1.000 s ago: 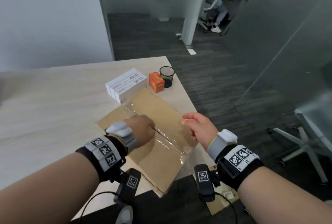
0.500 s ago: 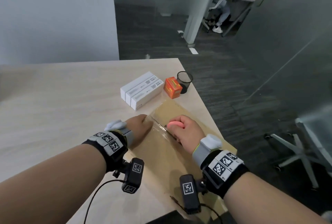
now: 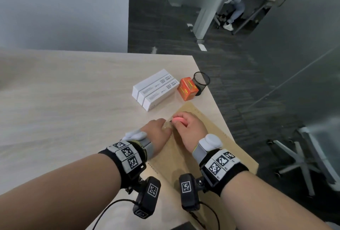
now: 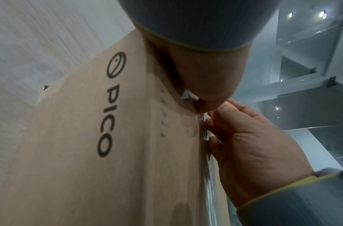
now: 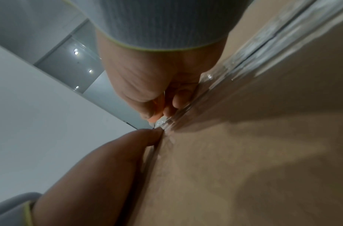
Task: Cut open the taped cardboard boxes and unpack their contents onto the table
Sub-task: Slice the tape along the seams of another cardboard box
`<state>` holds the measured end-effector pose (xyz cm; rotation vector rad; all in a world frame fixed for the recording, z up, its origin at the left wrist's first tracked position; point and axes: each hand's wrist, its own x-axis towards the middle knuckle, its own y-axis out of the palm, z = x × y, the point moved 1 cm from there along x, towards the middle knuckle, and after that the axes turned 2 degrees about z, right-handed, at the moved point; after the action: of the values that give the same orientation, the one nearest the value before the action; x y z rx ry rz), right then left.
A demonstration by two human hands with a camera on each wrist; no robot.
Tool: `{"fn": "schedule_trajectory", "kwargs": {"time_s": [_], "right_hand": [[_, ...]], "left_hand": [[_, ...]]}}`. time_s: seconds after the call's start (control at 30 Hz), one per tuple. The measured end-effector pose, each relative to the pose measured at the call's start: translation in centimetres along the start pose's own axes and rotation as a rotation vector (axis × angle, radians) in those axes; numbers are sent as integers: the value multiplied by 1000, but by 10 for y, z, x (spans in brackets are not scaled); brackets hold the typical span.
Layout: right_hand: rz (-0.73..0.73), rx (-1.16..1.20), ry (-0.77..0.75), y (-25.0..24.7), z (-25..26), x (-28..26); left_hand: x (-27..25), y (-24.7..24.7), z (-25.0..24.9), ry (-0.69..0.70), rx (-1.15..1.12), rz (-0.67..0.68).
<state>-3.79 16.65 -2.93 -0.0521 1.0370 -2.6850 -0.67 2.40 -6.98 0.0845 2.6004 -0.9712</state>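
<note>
1. The cardboard box [image 3: 185,158] lies flat on the worktop [image 3: 73,100] at its 5 o'clock corner, closed, with clear tape [image 5: 250,58] along its seam.
2. "PICO" [image 4: 106,105] is printed on it.
3. Your right hand [image 3: 189,128] curls around a pink cutter [image 3: 178,119] at the seam.
4. Your left hand [image 3: 156,134] presses on the box, touching your right; how its fingers lie is hidden.
5. White cartons [image 3: 155,89], an orange box [image 3: 187,88] and a mesh cup [image 3: 201,81] sit at 12 o'clock.

My left hand [image 4: 205,73] rests on a brown cardboard box [image 4: 89,168] printed "PICO". My right hand [image 4: 253,149] sits beside it, fingers curled along the clear tape [image 4: 211,191] on the box's seam.
</note>
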Motion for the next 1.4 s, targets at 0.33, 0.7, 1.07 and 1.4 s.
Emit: {"fn": "schedule_trajectory", "kwargs": {"time_s": [0.33, 0.7, 1.07, 1.4], "right_hand": [[16, -93, -20, 2, 1, 2], [69, -198, -11, 3, 9, 4], [109, -315, -7, -12, 3, -12], [95, -311, 24, -36, -16, -44]], "left_hand": [[2, 1, 0, 4, 38, -29], [5, 4, 2, -5, 38, -32], [5, 5, 5, -50, 35, 12], [1, 1, 5, -63, 63, 4]]}}
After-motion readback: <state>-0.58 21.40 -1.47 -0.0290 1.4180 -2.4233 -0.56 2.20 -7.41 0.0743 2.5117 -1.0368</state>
